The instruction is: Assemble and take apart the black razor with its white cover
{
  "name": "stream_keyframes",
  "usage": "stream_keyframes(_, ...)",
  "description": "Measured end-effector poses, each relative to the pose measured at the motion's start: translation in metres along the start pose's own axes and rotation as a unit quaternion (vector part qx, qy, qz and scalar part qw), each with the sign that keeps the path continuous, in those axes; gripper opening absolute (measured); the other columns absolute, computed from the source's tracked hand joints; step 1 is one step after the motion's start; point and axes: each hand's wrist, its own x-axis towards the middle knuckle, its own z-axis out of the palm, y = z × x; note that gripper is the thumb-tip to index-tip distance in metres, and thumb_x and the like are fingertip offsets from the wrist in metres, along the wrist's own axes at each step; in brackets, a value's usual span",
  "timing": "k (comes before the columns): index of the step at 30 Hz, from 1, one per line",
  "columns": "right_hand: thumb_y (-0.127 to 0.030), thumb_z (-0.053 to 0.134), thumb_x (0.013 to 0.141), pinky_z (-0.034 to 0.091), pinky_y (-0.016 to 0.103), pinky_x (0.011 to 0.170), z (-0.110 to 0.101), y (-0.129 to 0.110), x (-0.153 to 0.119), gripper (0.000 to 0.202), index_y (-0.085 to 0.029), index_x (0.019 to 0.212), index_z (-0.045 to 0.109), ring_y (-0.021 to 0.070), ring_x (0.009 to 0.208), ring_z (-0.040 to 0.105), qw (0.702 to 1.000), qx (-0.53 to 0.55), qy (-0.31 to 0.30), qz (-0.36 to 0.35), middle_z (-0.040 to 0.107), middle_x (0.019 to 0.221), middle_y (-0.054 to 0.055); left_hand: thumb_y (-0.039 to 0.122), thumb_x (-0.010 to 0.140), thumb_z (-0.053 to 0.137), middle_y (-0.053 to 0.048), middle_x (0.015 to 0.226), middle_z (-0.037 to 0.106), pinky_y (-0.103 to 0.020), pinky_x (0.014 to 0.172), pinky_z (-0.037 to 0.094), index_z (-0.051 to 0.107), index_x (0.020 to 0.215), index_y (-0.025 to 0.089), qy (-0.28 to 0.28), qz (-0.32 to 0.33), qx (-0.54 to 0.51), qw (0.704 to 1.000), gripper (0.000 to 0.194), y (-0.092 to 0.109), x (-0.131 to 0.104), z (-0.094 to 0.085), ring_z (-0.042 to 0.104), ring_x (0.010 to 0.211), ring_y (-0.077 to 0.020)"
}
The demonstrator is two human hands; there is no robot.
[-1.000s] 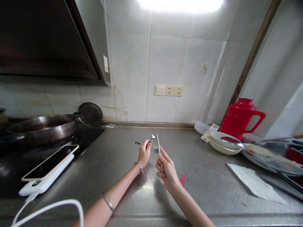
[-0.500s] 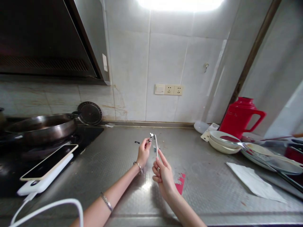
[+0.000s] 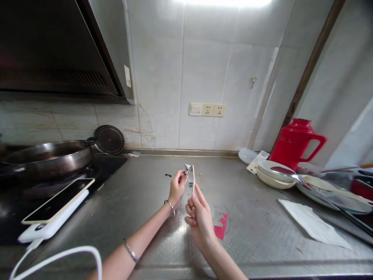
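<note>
My left hand (image 3: 177,189) pinches a small silver-and-black T-shaped tool (image 3: 187,169), its silver head pointing up; its exact kind is too small to make out. Close to its right, my right hand (image 3: 200,217) is closed around a thin, pale stick (image 3: 193,178), held nearly upright with the index finger along it. The stick's top end is beside the tool's head; whether they touch I cannot tell. On the counter behind the hands lies a small clear-and-teal piece (image 3: 190,182), partly hidden. A small black piece (image 3: 168,175) rests left of my left hand.
A torn red piece (image 3: 220,227) lies on the metal counter (image 3: 140,217) by my right forearm. At left are a pan (image 3: 62,157), a phone (image 3: 60,200) and a white cable (image 3: 84,247). Bowls (image 3: 275,181), a red flask (image 3: 295,142) and a napkin (image 3: 311,221) stand or lie right.
My left hand has turned the tool slightly, so its head shows wider. My right hand has shifted a little left, and the stick stands straighter. The view has moved slightly.
</note>
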Motion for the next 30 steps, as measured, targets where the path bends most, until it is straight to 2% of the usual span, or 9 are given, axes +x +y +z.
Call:
stream_keyframes(5, -0.039, 0.066, 0.069, 0.012, 0.016, 0.037, 0.007, -0.007, 0.009, 0.073, -0.034, 0.135, 0.035, 0.0039, 0.042, 0.020, 1.000, 0.007, 0.005, -0.016, 0.032, 0.058, -0.009, 0.034, 0.080, 0.053, 0.001, 0.075, 0.058, -0.021, 0.063, 0.040, 0.057, 0.095, 0.018, -0.009, 0.004, -0.002, 1.000, 0.022, 0.002, -0.003, 0.001, 0.052, 0.067, -0.0117)
stream_keyframes(11, -0.041, 0.067, 0.067, 0.010, 0.017, 0.039, 0.010, 0.008, -0.005, 0.075, -0.033, 0.135, 0.036, 0.0040, 0.042, 0.019, 1.000, 0.013, 0.007, 0.016, 0.029, 0.055, -0.010, 0.034, 0.079, 0.054, 0.000, 0.076, 0.059, -0.022, 0.063, 0.041, 0.057, 0.095, 0.019, 0.019, 0.009, -0.013, 1.000, 0.022, -0.003, 0.000, 0.000, 0.053, 0.068, -0.0119)
stream_keyframes(17, -0.038, 0.067, 0.068, 0.010, 0.017, 0.039, 0.011, 0.003, -0.001, 0.077, -0.033, 0.136, 0.033, 0.0040, 0.042, 0.019, 0.999, 0.042, 0.011, -0.003, 0.032, 0.057, -0.009, 0.034, 0.080, 0.055, -0.002, 0.080, 0.060, -0.022, 0.066, 0.042, 0.057, 0.095, 0.018, 0.012, 0.014, -0.019, 1.000, 0.022, -0.006, -0.002, 0.002, 0.054, 0.072, -0.0126)
stream_keyframes(23, -0.038, 0.067, 0.069, 0.008, 0.017, 0.041, 0.010, 0.014, -0.014, 0.075, -0.031, 0.136, 0.034, 0.0033, 0.042, 0.017, 0.999, 0.047, 0.007, 0.021, 0.027, 0.054, -0.010, 0.033, 0.078, 0.057, 0.000, 0.076, 0.059, -0.022, 0.065, 0.041, 0.058, 0.090, 0.018, 0.032, 0.012, -0.030, 0.999, 0.019, -0.006, 0.002, 0.001, 0.054, 0.069, -0.0117)
stream_keyframes(30, -0.036, 0.066, 0.069, 0.008, 0.017, 0.040, 0.011, 0.005, -0.004, 0.071, -0.031, 0.134, 0.037, 0.0031, 0.041, 0.019, 0.998, 0.060, 0.009, 0.009, 0.031, 0.056, -0.010, 0.031, 0.075, 0.060, -0.001, 0.076, 0.060, -0.022, 0.065, 0.041, 0.060, 0.088, 0.017, 0.023, 0.002, -0.048, 0.999, 0.019, -0.006, 0.000, 0.002, 0.054, 0.069, -0.0121)
